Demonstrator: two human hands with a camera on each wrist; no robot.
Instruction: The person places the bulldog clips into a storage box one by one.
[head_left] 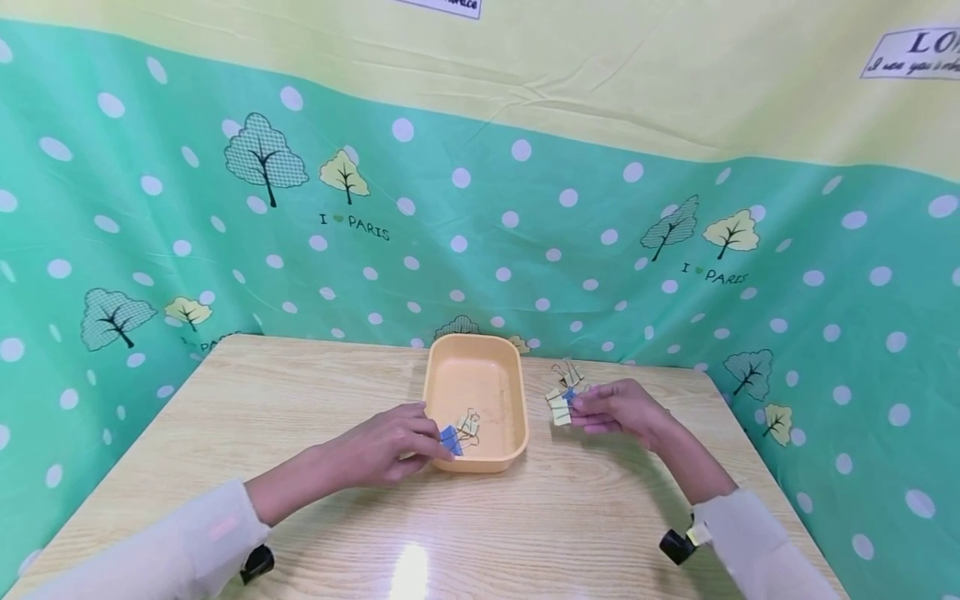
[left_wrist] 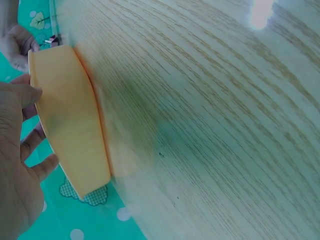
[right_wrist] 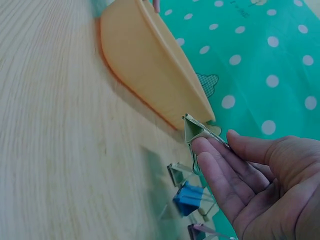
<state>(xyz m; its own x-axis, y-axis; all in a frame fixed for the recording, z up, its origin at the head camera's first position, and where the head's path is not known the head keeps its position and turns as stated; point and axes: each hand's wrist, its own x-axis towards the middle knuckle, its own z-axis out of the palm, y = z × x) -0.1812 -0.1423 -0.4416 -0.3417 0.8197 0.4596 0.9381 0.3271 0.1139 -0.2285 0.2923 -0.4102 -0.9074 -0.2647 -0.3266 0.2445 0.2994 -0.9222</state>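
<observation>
A blue binder clip (head_left: 450, 440) shows between the thumb and index finger of my left hand (head_left: 397, 443), at the near left of the orange tray (head_left: 523, 408). The left wrist view shows my left hand (left_wrist: 17, 130) at the tray's rim, but the clip is hidden there. Inside the tray lie a few yellow binder clips (head_left: 468, 423). Right of the tray, my right hand (head_left: 618, 408) pinches a pale yellow binder clip (right_wrist: 194, 129) between thumb and fingers, above the table. Below it lie more clips, including a blue one (right_wrist: 189, 198).
The wooden table (head_left: 315, 375) reaches back to a green dotted curtain (head_left: 495, 250). A yellow clip with raised wire handles (head_left: 567, 373) lies behind the right hand. A pink-toned clip (right_wrist: 199, 231) shows at the lower edge of the right wrist view.
</observation>
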